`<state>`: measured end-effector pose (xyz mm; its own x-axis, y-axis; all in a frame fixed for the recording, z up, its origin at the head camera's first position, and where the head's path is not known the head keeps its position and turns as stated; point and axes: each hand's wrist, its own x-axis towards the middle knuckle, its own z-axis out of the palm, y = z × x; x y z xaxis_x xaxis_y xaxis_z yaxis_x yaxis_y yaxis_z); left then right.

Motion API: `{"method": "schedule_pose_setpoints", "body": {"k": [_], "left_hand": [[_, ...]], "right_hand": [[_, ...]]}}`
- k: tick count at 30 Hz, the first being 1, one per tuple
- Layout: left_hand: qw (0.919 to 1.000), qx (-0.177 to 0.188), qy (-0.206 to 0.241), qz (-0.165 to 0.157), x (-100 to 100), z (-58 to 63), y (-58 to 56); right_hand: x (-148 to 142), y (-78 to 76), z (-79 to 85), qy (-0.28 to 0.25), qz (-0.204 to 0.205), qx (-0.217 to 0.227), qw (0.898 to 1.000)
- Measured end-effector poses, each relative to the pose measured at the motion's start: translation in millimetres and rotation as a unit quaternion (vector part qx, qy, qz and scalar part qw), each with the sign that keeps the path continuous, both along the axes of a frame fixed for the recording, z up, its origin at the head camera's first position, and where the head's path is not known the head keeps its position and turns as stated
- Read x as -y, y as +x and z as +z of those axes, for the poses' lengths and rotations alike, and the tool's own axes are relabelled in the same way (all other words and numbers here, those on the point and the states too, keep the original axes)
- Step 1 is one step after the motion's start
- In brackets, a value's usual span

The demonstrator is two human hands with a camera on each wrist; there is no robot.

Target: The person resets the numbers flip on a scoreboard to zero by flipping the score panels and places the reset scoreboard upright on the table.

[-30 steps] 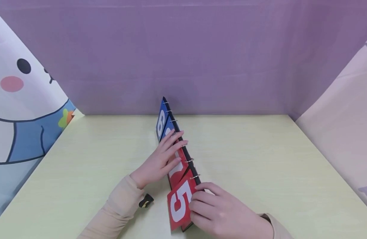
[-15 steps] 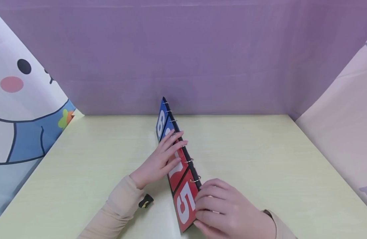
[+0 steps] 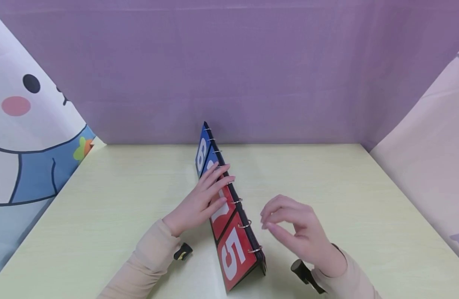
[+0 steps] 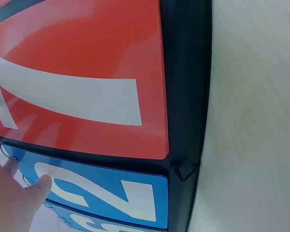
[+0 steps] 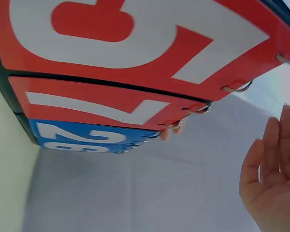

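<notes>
Now the right hand (image 3: pixel 309 241): drawn away from the near end of the number board (image 3: pixel 235 192), where its fingers were half a second ago; it hangs to the right of the board, well clear of it.
Red 5 card (image 3: pixel 235 255): swung outward a second ago, lying flat on the board's left face at the near end at this moment, its near ring (image 3: pixel 255 250) plain to see. I'd judge the turning of that card finished, since it sits square without any help.
Right fingers: loosely bent, thumb held off from them, with nothing between that I can make out.
Left hand (image 3: pixel 196 203): unmoved over the middle of the board, fingers spread and mostly straight, tips at the ringed top edge; it rests there rather than grasping, and seems to be steadying things.
Number board: stands like a tent on the pale table (image 3: pixel 326 178), running from the near side to the far side, its far end leaning towards the left.
Blue 2 card (image 4: pixel 104 191): on the same face, beyond the two red ones, partly behind the left hand's fingers from where I stand.
</notes>
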<state>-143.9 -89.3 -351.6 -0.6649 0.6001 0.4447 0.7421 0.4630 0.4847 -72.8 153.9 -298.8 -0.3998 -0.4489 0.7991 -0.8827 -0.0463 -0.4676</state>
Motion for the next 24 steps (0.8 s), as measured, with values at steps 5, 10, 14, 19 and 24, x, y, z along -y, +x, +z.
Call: {"method": "schedule_pose_setpoints", "body": {"k": [5, 10, 14, 19, 24], "left_hand": [[1.0, 0.001, 0.0, 0.002, -1, -0.9, -0.5], [1.0, 0.004, 0.002, -0.001, -1, -1.7, -0.8], [1.0, 0.007, 0.005, -0.004, -1, -0.3, -0.5], [0.9999, 0.014, 0.002, 0.0, -1, 1.5, -0.1], [1.0, 0.007, 0.0, 0.001, 0, 0.7, 0.2]], "right_hand": [[-10, -14.9, -12.8, 0.033, 0.005, 0.186, 0.982], [-16, -32.0, -26.8, 0.067, 0.034, 0.265, 0.961], [-19, -38.2, -33.5, 0.116, 0.024, 0.29, 0.95], [-20, -43.3, -38.0, 0.174, 0.019, 0.338, 0.925], [-22, -52.2, -48.8, 0.204, 0.082, 0.36, 0.907]]}}
